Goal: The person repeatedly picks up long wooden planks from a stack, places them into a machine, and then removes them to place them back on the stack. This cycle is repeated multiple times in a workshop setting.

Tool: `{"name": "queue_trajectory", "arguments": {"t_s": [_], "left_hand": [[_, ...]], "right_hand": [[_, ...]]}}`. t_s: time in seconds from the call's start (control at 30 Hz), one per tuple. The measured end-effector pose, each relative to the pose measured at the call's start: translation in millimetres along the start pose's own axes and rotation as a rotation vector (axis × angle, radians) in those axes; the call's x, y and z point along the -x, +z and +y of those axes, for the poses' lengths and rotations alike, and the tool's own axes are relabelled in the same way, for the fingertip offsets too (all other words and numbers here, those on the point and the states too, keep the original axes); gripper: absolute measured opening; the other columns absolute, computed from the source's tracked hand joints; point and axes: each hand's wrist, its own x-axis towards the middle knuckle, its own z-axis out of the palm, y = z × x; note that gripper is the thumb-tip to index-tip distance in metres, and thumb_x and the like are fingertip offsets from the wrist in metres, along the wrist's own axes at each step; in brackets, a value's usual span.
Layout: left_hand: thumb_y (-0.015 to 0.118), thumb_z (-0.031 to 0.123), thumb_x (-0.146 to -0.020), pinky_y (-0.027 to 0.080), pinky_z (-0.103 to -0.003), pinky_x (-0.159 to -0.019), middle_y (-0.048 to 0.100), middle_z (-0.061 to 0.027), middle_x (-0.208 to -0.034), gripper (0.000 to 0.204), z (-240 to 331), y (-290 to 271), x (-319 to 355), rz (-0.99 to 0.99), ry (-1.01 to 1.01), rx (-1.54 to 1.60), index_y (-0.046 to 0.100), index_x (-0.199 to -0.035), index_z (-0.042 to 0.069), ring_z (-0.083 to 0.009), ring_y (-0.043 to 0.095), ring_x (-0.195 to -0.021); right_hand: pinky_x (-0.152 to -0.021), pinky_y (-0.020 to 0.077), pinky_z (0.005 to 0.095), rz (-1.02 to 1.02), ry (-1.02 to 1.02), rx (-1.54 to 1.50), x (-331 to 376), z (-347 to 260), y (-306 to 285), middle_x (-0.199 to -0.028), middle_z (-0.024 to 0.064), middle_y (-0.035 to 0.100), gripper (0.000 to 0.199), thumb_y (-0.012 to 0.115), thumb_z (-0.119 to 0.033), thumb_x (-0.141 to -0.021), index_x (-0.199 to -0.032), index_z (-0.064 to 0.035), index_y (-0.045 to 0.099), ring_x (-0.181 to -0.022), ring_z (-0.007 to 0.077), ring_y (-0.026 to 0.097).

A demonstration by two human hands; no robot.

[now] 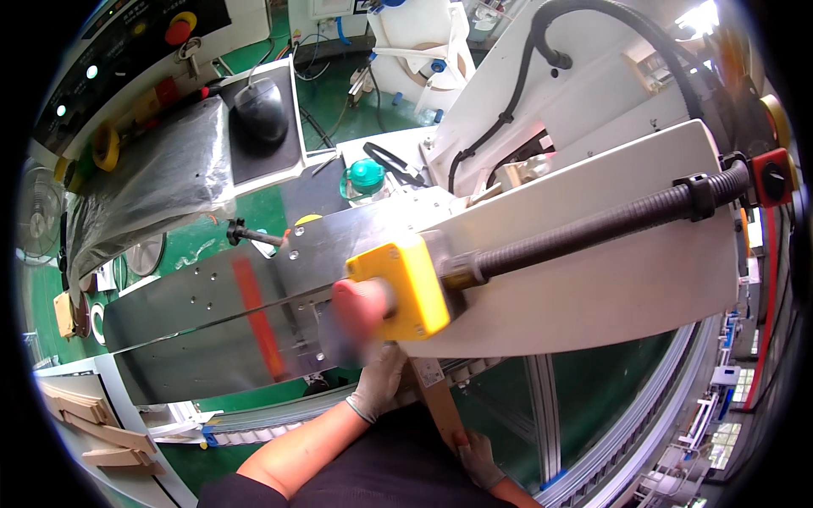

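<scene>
My right hand [479, 461], in a pale glove, is closed around the lower end of a flat brown strip [439, 405], which looks like wood. A white printed label sticks to its upper part, and its top end passes under the machine's front edge. Also gloved, my left hand [381, 381] reaches up under that edge, just left of the strip; its fingers are hidden. Directly above the left hand is a yellow switch box [411, 284] with a red push button [360, 306], slightly blurred.
A long metal bed [186, 339] with an orange-red stripe runs left. The white machine arm [593, 254] carries a dark corrugated hose [593, 222]. Several wooden pieces [110, 432] rest at lower left. A black mouse [261, 110] and plastic-covered item [161, 161] lie farther back.
</scene>
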Motion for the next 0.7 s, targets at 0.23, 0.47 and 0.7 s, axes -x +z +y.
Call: {"name": "queue_trajectory", "arguments": {"t_s": [0.23,0.47,0.7], "left_hand": [[0.055,0.073,-0.095,0.055,-0.050,-0.102,0.068,-0.0054,-0.130,0.071,111.4,37.4,-40.9,-0.143,-0.681,1.218,0.059,-0.138,0.017,-0.0236,0.065,-0.124],[0.055,0.063,-0.102,0.059,-0.043,-0.097,0.067,-0.0065,-0.123,0.058,89.3,132.5,-109.1,-0.186,-0.500,0.948,0.058,-0.133,0.014,-0.0230,0.067,-0.113],[0.045,0.047,-0.111,0.057,-0.039,-0.090,0.068,-0.0100,-0.118,0.050,128.5,178.2,-176.7,-0.074,-0.246,0.742,0.062,-0.126,0.002,-0.0226,0.068,-0.105]], "right_hand": [[-0.076,0.0534,0.0571,0.007,0.073,0.007,-26.4,82.1,-36.8,-0.091,0.0272,0.070,0.046,0.053,-0.042,-0.104,-0.094,-0.0015,0.070,-0.090,0.0534,0.066],[-0.081,0.0545,0.0551,0.157,-0.007,0.013,-56.8,172.6,-80.2,-0.094,0.0238,0.073,0.041,0.057,-0.041,-0.102,-0.109,-0.0034,0.072,-0.093,0.0438,0.070],[-0.087,0.0556,0.0490,0.189,-0.382,-0.342,-117.3,245.8,-125.5,-0.106,0.0125,0.076,0.032,0.059,-0.026,-0.103,-0.127,-0.0095,0.072,-0.096,0.0275,0.073]]}}
